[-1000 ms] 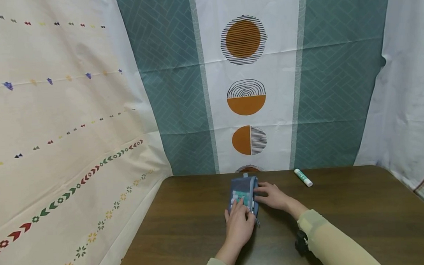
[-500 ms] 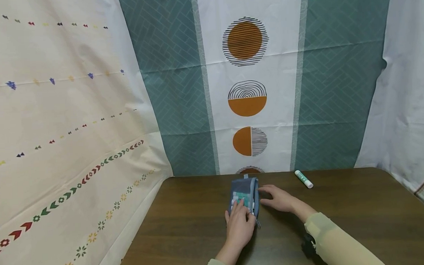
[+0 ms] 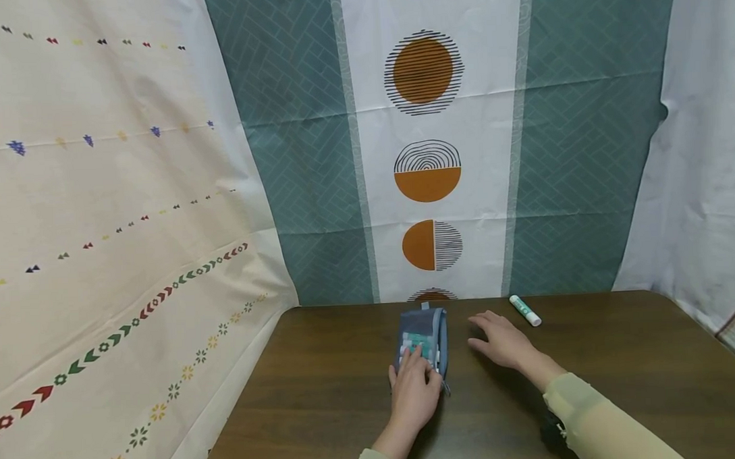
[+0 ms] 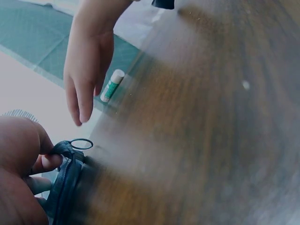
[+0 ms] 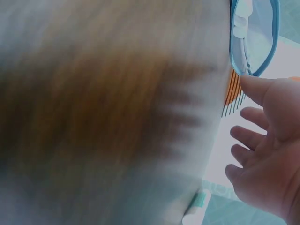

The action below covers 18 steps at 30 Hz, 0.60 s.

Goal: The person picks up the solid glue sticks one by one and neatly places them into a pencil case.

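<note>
A blue-grey zipper pouch (image 3: 420, 319) lies on the table, with green and white sticks showing through its side. My left hand (image 3: 414, 390) lies over its near end; in the left wrist view the thumb and a finger pinch the pouch's corner (image 4: 65, 183) by the zipper pull (image 4: 82, 144). The right wrist view looks into the pouch's open mouth (image 5: 272, 51), where white items show. My right hand (image 3: 502, 343) hovers right of the pouch, fingers spread loosely, holding nothing. Beyond it lies a green and white glue stick (image 3: 525, 310).
The dark wooden table (image 3: 324, 393) ends at a hanging teal and white cloth (image 3: 318, 211) behind. A cream patterned cloth (image 3: 164, 331) hangs at the left, a white one (image 3: 707, 211) at the right.
My right hand has drawn back from the pouch's mouth and moved to the right, toward the glue stick. My left hand stays on the pouch, and the glue stick has not moved.
</note>
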Available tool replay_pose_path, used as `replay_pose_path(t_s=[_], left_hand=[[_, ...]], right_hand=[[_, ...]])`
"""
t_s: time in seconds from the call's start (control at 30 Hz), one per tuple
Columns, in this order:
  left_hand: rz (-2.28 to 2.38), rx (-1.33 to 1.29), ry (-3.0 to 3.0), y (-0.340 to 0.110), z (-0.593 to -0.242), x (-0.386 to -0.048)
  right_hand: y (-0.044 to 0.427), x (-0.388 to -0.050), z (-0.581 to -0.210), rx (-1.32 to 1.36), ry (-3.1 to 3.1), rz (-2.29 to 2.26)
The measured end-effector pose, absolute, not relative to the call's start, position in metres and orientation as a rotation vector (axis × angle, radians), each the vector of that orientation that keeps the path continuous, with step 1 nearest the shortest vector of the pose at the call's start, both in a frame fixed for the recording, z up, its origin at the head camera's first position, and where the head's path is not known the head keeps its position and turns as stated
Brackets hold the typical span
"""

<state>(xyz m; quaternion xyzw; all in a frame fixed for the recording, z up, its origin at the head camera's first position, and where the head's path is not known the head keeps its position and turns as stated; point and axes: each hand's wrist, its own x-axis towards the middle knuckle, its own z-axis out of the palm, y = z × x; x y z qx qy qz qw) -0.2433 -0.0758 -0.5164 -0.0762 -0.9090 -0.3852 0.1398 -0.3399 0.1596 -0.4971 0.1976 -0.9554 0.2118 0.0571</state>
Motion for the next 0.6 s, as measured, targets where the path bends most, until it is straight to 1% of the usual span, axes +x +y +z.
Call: replay_pose_path(t_s=[0.3, 0.6], left_hand=[[-1.106, -0.216, -2.624, -0.076, -0.518, -0.244], [-1.102, -0.223, -2.635, -0.076, -0.517, -0.244]], right_hand=[[0.180, -0.334, -0.494, 0.560, -2.832, 0.628], [0.208, -0.336, -0.494, 0.495, -2.812, 0.586]])
